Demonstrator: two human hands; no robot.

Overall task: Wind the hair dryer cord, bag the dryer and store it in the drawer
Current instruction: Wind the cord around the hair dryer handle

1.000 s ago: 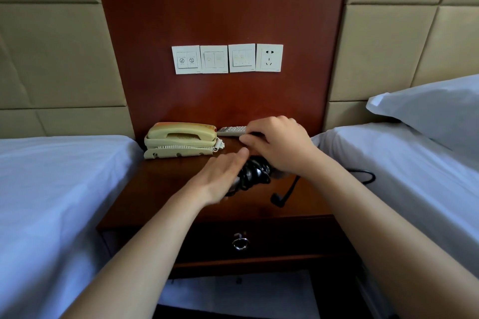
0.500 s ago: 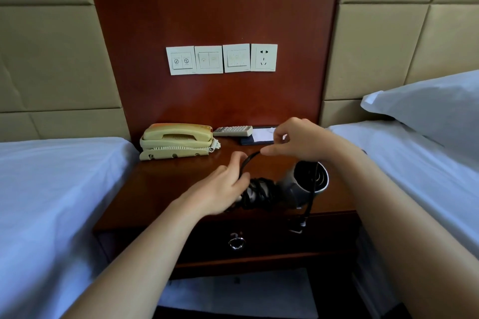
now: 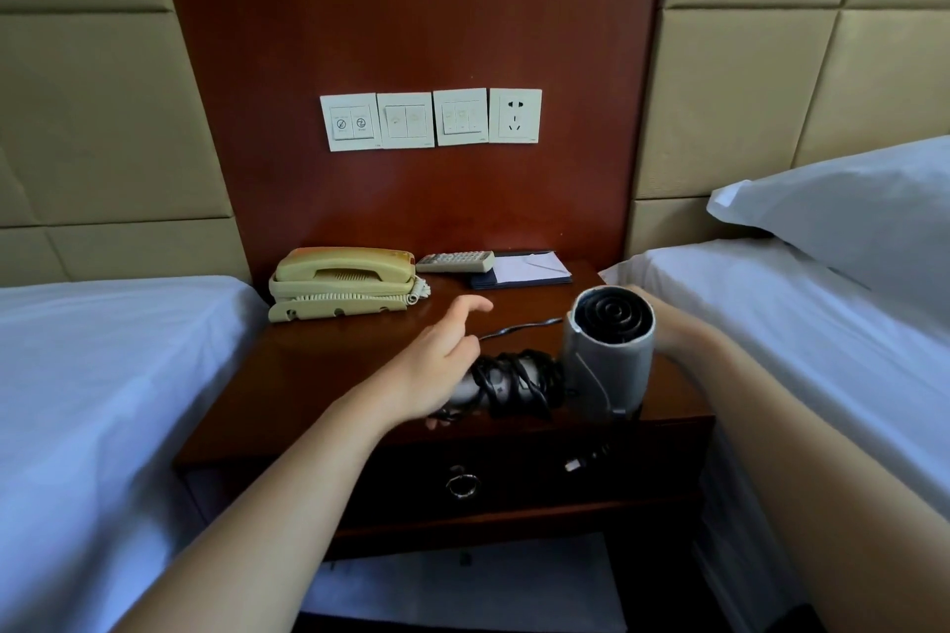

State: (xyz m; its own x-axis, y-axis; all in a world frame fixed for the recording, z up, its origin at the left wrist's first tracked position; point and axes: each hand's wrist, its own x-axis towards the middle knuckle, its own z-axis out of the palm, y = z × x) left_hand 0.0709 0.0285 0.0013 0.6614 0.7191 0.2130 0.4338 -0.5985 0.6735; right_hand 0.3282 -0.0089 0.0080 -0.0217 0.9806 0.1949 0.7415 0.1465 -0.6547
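A silver hair dryer (image 3: 609, 350) lies on the wooden nightstand (image 3: 329, 375), its round black grille facing up toward me. Black cord (image 3: 514, 383) is wound in several loops round the handle. My left hand (image 3: 437, 365) grips the handle's end from the left, index finger and thumb stretched out. One strand of cord runs from that hand to behind the barrel. My right hand (image 3: 668, 324) is behind the barrel, fingers hidden. The plug (image 3: 576, 465) dangles in front of the shut drawer (image 3: 514, 483), which has a ring pull (image 3: 462, 484).
A cream telephone (image 3: 342, 283), a remote (image 3: 455, 261) and a notepad in a dark folder (image 3: 524, 268) sit at the back of the nightstand. White-sheeted beds (image 3: 103, 375) flank it, with a pillow (image 3: 848, 216) at right. Wall switches and a socket (image 3: 515, 116) hang above.
My right hand dropped from above the dryer to behind its barrel, taking the cord along. The grille now faces me more. My left index finger has straightened.
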